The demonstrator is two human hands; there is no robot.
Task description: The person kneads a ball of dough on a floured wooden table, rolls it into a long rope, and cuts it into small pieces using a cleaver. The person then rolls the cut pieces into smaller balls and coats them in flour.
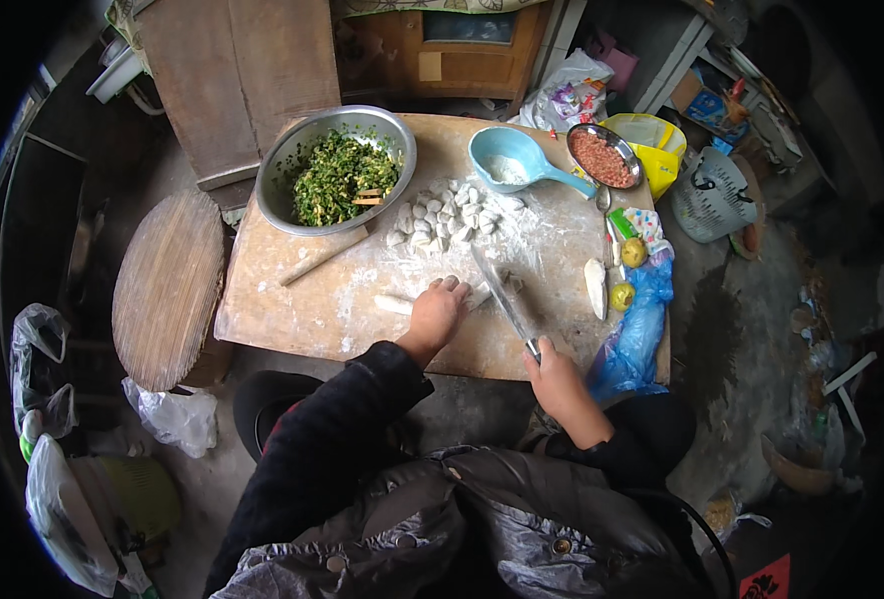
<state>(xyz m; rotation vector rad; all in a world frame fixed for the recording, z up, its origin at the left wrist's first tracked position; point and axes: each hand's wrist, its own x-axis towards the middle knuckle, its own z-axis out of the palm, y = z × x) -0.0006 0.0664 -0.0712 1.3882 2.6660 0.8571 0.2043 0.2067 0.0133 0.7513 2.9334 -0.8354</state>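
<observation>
My right hand [560, 381] is closed round the handle of a knife [503, 297], its blade pointing away from me over the floured wooden board [342, 334]. Under the curled fingers of my left hand [437, 313] lies a roll of dough [394, 304], whose left end sticks out past the hand. Its right end reaches the knife blade. Just beyond both hands sits a heap of small cut dough pieces [449, 214] dusted with flour. A wooden rolling pin [324, 257] rests to the left of them.
At the board's far left stands a metal bowl of chopped greens [342, 180]. Far right are a blue ladle with flour [507, 170], a bowl of minced meat [601, 156] and a yellow container [651, 145]. Along the right edge lie a dough piece [595, 289], yellow-green fruits [633, 252] and a blue plastic bag [636, 324].
</observation>
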